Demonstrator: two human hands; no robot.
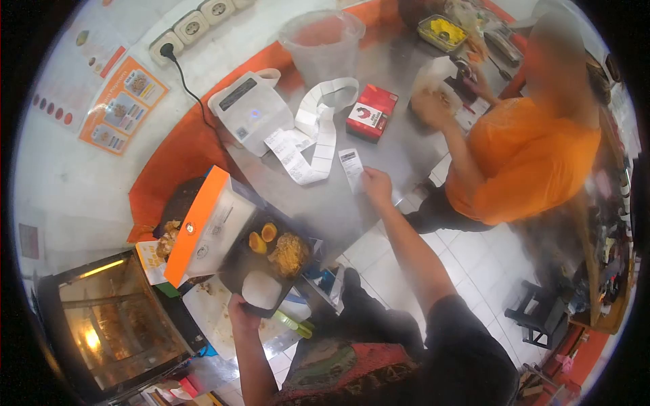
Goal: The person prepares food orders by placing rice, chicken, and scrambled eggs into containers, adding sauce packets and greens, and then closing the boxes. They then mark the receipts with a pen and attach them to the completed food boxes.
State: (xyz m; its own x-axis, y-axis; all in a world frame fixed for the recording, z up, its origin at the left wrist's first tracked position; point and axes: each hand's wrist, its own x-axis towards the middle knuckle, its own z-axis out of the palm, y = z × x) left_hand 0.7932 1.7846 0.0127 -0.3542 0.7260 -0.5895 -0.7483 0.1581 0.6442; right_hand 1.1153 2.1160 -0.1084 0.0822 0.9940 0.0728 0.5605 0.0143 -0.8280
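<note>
My left hand (244, 315) grips the near edge of an open takeaway box (242, 252) with a black inside and a raised white lid with an orange edge. Inside lie a white mound that looks like rice (262, 291), a breaded fried piece (289, 255) and two small orange-yellow pieces (263, 237). Between the fingers of my right hand (376, 186) is a small printed label (351, 170), held over the steel counter. Near it, a long strip of labels (318, 145) curls out beside the white label printer (252, 108).
A red box (372, 112) and a clear plastic bucket (322, 44) stand on the counter (284, 210). To the right, a co-worker in an orange shirt (535, 162) handles a wrapped item. A lit display cabinet (112, 318) is at lower left, a black stool (535, 313) on the floor.
</note>
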